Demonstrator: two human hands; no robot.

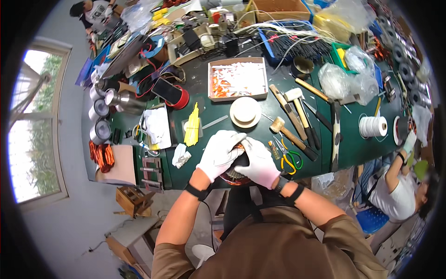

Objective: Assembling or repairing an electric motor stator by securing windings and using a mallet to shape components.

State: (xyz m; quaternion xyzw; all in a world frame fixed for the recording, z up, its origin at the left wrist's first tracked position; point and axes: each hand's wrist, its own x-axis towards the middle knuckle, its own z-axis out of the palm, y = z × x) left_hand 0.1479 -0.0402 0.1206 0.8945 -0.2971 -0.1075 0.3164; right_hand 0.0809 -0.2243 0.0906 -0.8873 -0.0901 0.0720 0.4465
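Close to the front edge of the green table, a round motor stator [234, 176] with reddish copper windings sits between my hands. My left hand [218, 156], in a white glove, is closed on its left side, with the fingertips at the upper rim. Opposite it, my right hand [260, 163], also gloved, closes on the right side with its fingers bent over the rim. The fingertips of both hands nearly meet, and they hide much of the windings. Just beyond stands a cream round stepped piece [245, 113]. A wooden-handled mallet [278, 124] lies to the right.
Scissors [293, 159] and pliers [280, 143] lie right of my hands, near several hammers [297, 96]. A box of white and orange slips [237, 79] stands beyond. Yellow strips [192, 128] lie left. At far right sit a white cord spool [373, 126] and another person [395, 193].
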